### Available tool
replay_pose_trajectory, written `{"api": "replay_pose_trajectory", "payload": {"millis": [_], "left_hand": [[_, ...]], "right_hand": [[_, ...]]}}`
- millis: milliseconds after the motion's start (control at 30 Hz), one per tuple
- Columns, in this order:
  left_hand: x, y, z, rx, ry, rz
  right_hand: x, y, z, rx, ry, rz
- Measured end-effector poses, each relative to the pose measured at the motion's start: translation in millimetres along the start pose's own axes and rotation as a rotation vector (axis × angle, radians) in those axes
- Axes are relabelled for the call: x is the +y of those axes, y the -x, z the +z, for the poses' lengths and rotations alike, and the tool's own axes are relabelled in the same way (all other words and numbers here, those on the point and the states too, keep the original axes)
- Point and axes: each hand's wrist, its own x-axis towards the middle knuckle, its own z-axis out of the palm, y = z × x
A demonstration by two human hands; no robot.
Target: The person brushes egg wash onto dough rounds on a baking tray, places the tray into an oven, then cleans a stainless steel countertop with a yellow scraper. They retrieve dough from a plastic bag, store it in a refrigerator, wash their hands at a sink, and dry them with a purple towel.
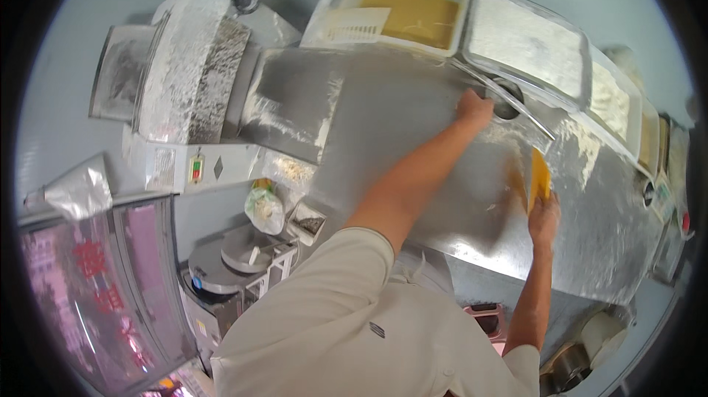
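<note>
My right hand (543, 219) grips a yellow dough scraper (539, 178), held on edge at the stainless steel worktop (398, 120). Farther back, my left hand (475, 109) touches or holds the near side of a round metal container (507, 99); its fingers are partly hidden, so the exact hold is unclear. A thin metal rod (525, 108) lies slantwise over that container. Behind it stands a clear tray of white flour (528, 37). Loose flour (581, 145) is scattered on the worktop right of the rod.
A white tub with yellowish contents (415, 15) stands at the back. Left is a flour-dusted dough machine (182, 76) with red and green buttons. Below it are a plastic bag (264, 211) and a small container (306, 222). A tub of flour (611, 101) sits at the right.
</note>
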Motion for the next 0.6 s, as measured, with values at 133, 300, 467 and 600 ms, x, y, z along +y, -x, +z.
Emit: {"api": "replay_pose_trajectory", "payload": {"millis": [133,300,467,600], "left_hand": [[5,16,-18,-0.031,-0.091,0.042],[-14,45,-98,-0.186,0.189,-0.175],[-71,86,-224,-0.160,0.386,-0.150],[-117,100,-275,0.001,0.409,-0.217]], "right_hand": [[8,3,6,-0.203,-1.127,0.382],[-6,-4,60,-0.254,-1.034,0.265],[-99,-55,108,-0.329,-1.215,0.317],[-184,-101,117,-0.508,-0.732,-0.068]]}}
